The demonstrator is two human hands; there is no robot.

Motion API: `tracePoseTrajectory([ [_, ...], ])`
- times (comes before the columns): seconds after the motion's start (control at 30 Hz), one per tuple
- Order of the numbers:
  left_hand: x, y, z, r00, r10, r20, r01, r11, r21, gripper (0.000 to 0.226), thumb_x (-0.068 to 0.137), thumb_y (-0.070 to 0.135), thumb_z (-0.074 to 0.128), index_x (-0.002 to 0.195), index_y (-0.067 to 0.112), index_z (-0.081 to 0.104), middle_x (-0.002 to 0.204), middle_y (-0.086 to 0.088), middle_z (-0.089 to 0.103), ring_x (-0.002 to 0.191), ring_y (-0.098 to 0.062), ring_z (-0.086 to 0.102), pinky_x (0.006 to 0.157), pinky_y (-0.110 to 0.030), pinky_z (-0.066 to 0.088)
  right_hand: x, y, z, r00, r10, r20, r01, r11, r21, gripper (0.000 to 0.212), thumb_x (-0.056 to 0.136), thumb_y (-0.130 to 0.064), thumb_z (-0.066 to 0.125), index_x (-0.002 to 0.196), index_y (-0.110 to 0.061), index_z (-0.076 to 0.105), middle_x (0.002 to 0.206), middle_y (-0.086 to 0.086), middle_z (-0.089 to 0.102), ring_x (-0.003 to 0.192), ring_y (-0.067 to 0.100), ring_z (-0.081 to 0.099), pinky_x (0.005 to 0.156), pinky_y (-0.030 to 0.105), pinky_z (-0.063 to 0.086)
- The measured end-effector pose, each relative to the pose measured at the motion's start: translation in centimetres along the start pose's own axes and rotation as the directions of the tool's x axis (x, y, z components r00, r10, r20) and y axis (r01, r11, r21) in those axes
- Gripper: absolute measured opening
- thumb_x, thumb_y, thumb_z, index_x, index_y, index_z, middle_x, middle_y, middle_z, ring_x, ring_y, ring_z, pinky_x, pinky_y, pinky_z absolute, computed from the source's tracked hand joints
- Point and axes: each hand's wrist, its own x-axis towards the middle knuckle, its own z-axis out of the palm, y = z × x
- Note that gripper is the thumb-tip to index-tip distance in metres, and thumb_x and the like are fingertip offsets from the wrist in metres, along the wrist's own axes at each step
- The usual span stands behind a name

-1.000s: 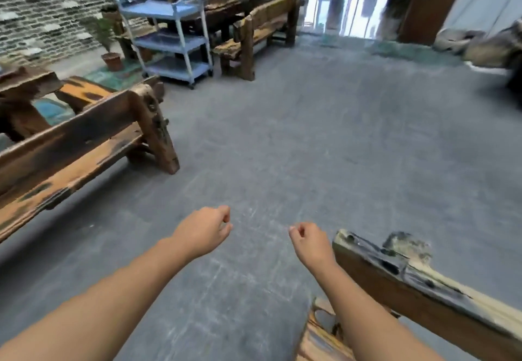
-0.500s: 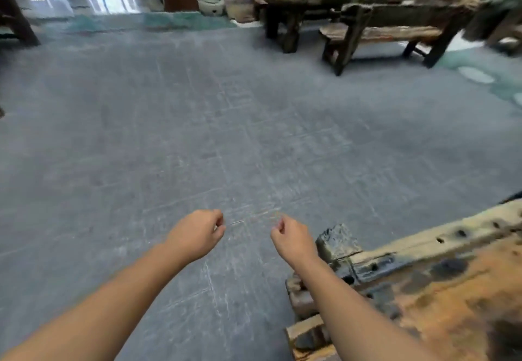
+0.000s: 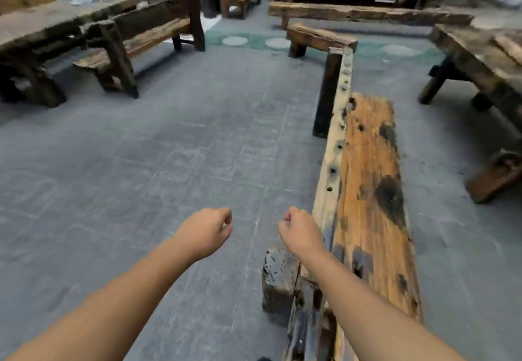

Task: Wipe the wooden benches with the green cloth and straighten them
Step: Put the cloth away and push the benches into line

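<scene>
A long wooden bench (image 3: 370, 180) with an orange, black-stained seat and a pale backrest rail runs away from me on the right. My right hand (image 3: 300, 229) hovers in a loose fist just left of that rail, near the bench's close end. My left hand (image 3: 206, 231) is also curled shut, over the grey floor, a little apart from the right. Neither hand holds anything. No green cloth is visible.
A dark wooden table with a bench (image 3: 132, 41) stands at the far left. Another table (image 3: 480, 55) is at the right, close to my bench. More benches (image 3: 319, 39) and a long beam (image 3: 367, 12) lie ahead. Grey floor (image 3: 169, 149) lies open between them.
My view has swung to the right: the near bench now lies lengthwise ahead instead of across the corner. Both fists keep their pose in front of me.
</scene>
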Motion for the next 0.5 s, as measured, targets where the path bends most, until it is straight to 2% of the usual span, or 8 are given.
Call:
tracePoseTrajectory([
  [0.17, 9.7, 1.2, -1.3, 0.953, 0.288, 0.097, -0.291, 0.957, 0.016, 0.019, 0.098, 0.033, 0.048, 0.103, 0.017, 0.055, 0.1, -0.007, 0.067, 0.092, -0.029, 0.061, 0.069, -0.035, 0.043, 1.6, 2.3, -1.0, 0.954, 0.265, -0.141, -0.255, 0.963, 0.085, 0.035, 0.093, -0.028, 0.056, 0.125, -0.017, 0.049, 0.129, 0.008, 0.049, 0.116, 0.027, 0.052, 0.092, 0.038, 0.046],
  [0.27, 14.6, 4.0, -0.8, 0.851, 0.496, 0.174, -0.503, 0.864, 0.0, 0.018, 0.098, 0.031, 0.047, 0.105, 0.015, 0.053, 0.102, -0.007, 0.066, 0.093, -0.029, 0.06, 0.07, -0.035, 0.044, 0.6, 4.4, -1.3, 0.881, 0.444, -0.165, -0.429, 0.896, 0.115, 0.049, 0.091, -0.033, 0.058, 0.134, -0.015, 0.043, 0.132, 0.01, 0.045, 0.121, 0.029, 0.048, 0.094, 0.038, 0.047],
  [0.3, 16.0, 4.7, -0.5, 0.809, 0.554, 0.195, -0.561, 0.828, -0.023, 0.019, 0.098, 0.031, 0.047, 0.107, 0.015, 0.053, 0.105, -0.007, 0.065, 0.094, -0.029, 0.06, 0.072, -0.035, 0.045, 0.3, 4.8, -1.2, 0.843, 0.508, -0.179, -0.491, 0.861, 0.131, 0.053, 0.092, -0.036, 0.058, 0.137, -0.015, 0.04, 0.133, 0.011, 0.043, 0.122, 0.03, 0.047, 0.095, 0.039, 0.047],
  [0.33, 18.4, 6.0, 0.4, 0.722, 0.652, 0.233, -0.663, 0.748, -0.039, 0.021, 0.098, 0.031, 0.047, 0.109, 0.014, 0.053, 0.107, -0.008, 0.064, 0.096, -0.028, 0.06, 0.073, -0.035, 0.046, -0.1, 5.3, -0.5, 0.769, 0.606, -0.205, -0.578, 0.795, 0.184, 0.057, 0.092, -0.039, 0.057, 0.139, -0.014, 0.037, 0.134, 0.011, 0.04, 0.123, 0.03, 0.046, 0.097, 0.04, 0.046],
  [0.37, 18.9, 6.6, 0.9, 0.696, 0.679, 0.235, -0.691, 0.722, -0.039, 0.023, 0.099, 0.03, 0.047, 0.113, 0.013, 0.053, 0.11, -0.008, 0.062, 0.098, -0.028, 0.059, 0.076, -0.035, 0.047, -0.7, 5.5, -0.2, 0.753, 0.63, -0.188, -0.601, 0.776, 0.193, 0.06, 0.093, -0.042, 0.055, 0.141, -0.014, 0.034, 0.136, 0.011, 0.039, 0.125, 0.031, 0.046, 0.099, 0.041, 0.046],
  [0.47, 20.3, 8.7, 3.2, 0.546, 0.785, 0.292, -0.809, 0.585, -0.059, 0.031, 0.098, 0.03, 0.049, 0.125, 0.014, 0.049, 0.12, -0.008, 0.054, 0.109, -0.03, 0.054, 0.088, -0.045, 0.049, -3.3, 5.7, 2.3, 0.661, 0.724, -0.198, -0.697, 0.69, 0.193, 0.061, 0.094, -0.052, 0.05, 0.141, -0.018, 0.032, 0.138, 0.01, 0.041, 0.123, 0.029, 0.049, 0.095, 0.041, 0.049],
  [0.5, 21.2, 9.5, 4.6, 0.449, 0.832, 0.325, -0.868, 0.493, -0.065, 0.034, 0.098, 0.029, 0.049, 0.129, 0.014, 0.047, 0.123, -0.008, 0.052, 0.112, -0.03, 0.051, 0.091, -0.047, 0.049, -4.1, 5.3, 3.9, 0.591, 0.781, -0.201, -0.75, 0.624, 0.22, 0.062, 0.094, -0.056, 0.049, 0.141, -0.02, 0.031, 0.137, 0.008, 0.043, 0.122, 0.028, 0.05, 0.092, 0.04, 0.05],
])
